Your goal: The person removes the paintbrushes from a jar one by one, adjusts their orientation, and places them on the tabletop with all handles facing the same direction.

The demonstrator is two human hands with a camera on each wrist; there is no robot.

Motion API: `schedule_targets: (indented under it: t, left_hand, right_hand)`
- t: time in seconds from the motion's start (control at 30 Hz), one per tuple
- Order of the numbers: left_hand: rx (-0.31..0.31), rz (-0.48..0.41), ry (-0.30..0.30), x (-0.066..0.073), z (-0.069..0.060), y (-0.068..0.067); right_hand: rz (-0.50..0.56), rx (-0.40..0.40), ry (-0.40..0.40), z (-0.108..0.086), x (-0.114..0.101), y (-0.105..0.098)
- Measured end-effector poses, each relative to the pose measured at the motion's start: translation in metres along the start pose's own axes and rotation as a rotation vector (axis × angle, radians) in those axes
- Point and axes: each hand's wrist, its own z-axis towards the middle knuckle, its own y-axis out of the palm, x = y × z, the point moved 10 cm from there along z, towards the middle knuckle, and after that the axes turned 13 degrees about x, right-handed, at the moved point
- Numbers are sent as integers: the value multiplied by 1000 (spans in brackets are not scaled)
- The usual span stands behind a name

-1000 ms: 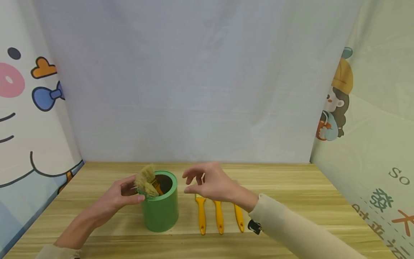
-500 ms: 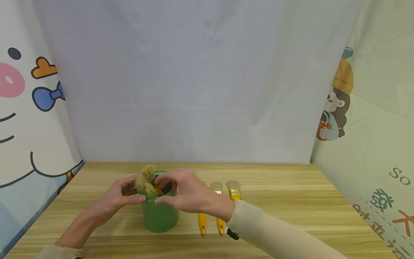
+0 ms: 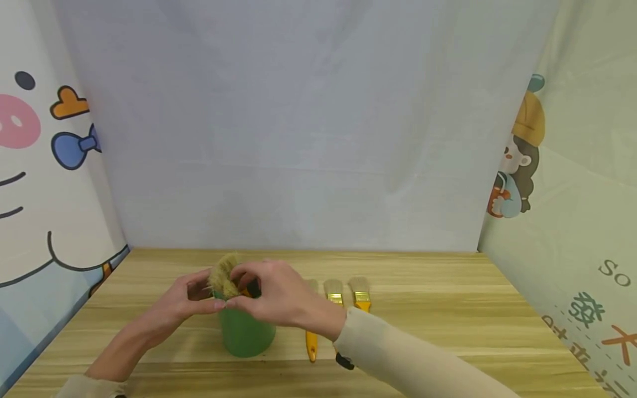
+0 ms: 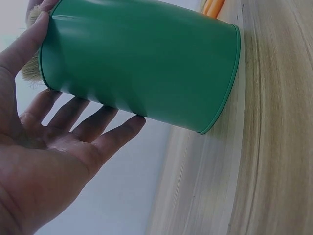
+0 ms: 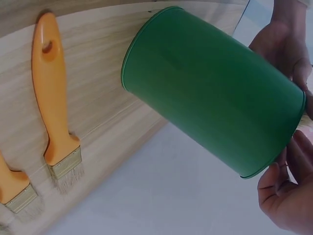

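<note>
A green can (image 3: 247, 334) stands upright on the wooden table. My left hand (image 3: 171, 304) holds its left side, thumb at the rim; in the left wrist view the left hand's fingers (image 4: 110, 142) are spread along the can's wall. Paintbrushes (image 3: 223, 275) stand in the can, pale bristles up and leaning left over the rim. My right hand (image 3: 281, 293) is at the can's mouth, thumb and fingertips pinching at one of these brushes. That hand covers the brushes' handles and much of the opening; the can hides its fingertips in part in the right wrist view.
Three yellow-handled paintbrushes lie side by side right of the can, bristles away from me: a near one (image 3: 311, 345), a middle one (image 3: 334, 292) and a right one (image 3: 362, 296). My right forearm passes over them. A pale cloth (image 3: 308, 138) hangs behind the table.
My right hand has moved left from above the lying brushes to the can's mouth, and its fingers have closed in at the bristles. The left hand and the can have stayed in place.
</note>
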Motion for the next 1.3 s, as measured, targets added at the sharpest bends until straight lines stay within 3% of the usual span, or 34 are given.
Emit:
schedule_targets:
  t: [0.2, 0.47, 0.73, 1.3]
  left_hand:
    - [2, 8, -3, 0, 0, 0]
    - [6, 9, -5, -1, 0, -1]
    - [1, 10, 4, 1, 0, 0]
    - [7, 26, -33, -3, 1, -1]
  right_hand:
    - [60, 22, 23, 3, 5, -3]
    - [174, 12, 65, 10, 28, -12]
    - [115, -15, 52, 13, 42, -11]
    - [-28, -56, -36, 19, 37, -3]
